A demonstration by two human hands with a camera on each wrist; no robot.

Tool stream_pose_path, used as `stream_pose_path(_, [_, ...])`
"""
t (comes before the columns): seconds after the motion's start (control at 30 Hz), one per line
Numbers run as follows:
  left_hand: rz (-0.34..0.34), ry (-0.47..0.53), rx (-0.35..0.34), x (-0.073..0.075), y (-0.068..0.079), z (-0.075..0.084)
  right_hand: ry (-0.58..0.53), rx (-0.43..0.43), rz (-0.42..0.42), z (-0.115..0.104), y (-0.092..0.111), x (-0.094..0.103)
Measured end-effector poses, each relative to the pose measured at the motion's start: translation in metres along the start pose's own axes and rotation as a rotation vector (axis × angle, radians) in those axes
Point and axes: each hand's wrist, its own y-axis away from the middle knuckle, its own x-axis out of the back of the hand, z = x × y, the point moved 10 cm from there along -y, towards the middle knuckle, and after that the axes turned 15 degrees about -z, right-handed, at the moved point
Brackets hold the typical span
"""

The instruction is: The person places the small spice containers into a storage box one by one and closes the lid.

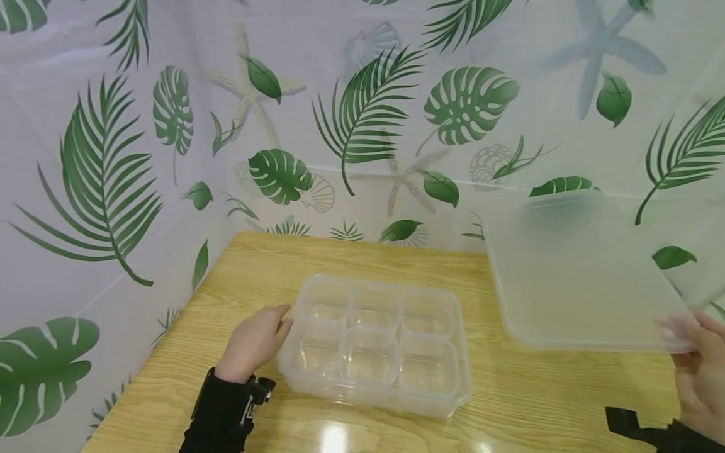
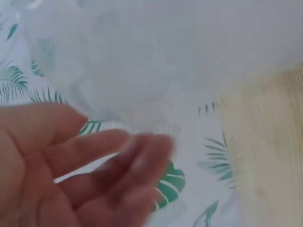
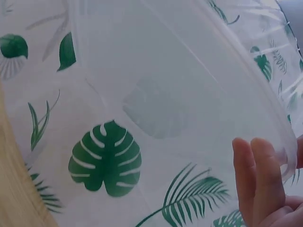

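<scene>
A clear plastic box (image 1: pixel 370 391) with several small compartments (image 1: pixel 370 358) in two rows sits on the wooden table. At its left side is my left hand (image 1: pixel 255 340), fingertips close to the rim; in the left wrist view the hand (image 2: pixel 94 175) is blurred, with loosely bent fingers beside the translucent plastic. Whether they touch it is unclear. Off to the right, my right hand (image 1: pixel 699 358) pinches a large translucent lid (image 1: pixel 589 283) by its near right corner and holds it tilted above the table. The right wrist view shows fingers (image 3: pixel 260 175) on one face of the lid (image 3: pixel 180 94).
The wooden table (image 1: pixel 272 264) meets a white sheet (image 1: pixel 317 126) printed with green leaves, shells and starfish at its back and left side. Light glares off the table's front. Black bands (image 1: pixel 218 409) wrap the wrists.
</scene>
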Motion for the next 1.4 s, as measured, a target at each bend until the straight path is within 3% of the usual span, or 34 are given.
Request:
stream_pose_path(0.07, [0.062, 0.118, -0.04, 0.009, 0.002, 0.004, -0.005, -0.045, -0.014, -0.015, 0.013, -0.054])
stream_pose_path(0.2, [0.109, 0.454, -0.141, 0.022, 0.01, 0.015, -0.041, -0.083, -0.076, -0.045, 0.039, -0.165])
stream_pose_path(0.3, [0.149, 0.606, -0.189, 0.032, 0.017, 0.021, -0.116, -0.103, -0.18, -0.047, 0.048, -0.217])
stream_pose_path(0.43, [0.178, 0.683, -0.227, 0.039, 0.023, 0.026, -0.203, -0.173, -0.334, -0.031, 0.056, -0.257])
stream_pose_path(0.6, [0.163, 0.725, -0.26, 0.042, 0.028, 0.031, -0.151, -0.23, -0.474, -0.012, 0.064, -0.285])
stream_pose_path(0.9, [0.06, 0.834, -0.304, 0.038, 0.03, 0.04, -0.028, -0.289, -0.551, 0.0, 0.08, -0.309])
stream_pose_path(1.03, [0.007, 0.828, -0.324, 0.034, 0.03, 0.046, 0.012, -0.301, -0.583, 0.003, 0.084, -0.316])
stream_pose_path(1.17, [-0.022, 0.809, -0.319, 0.031, 0.031, 0.049, -0.014, -0.281, -0.622, 0.005, 0.089, -0.324])
stream_pose_path(1.4, [0.007, 0.747, -0.338, 0.031, 0.029, 0.052, 0.009, -0.279, -0.628, 0.007, 0.092, -0.329])
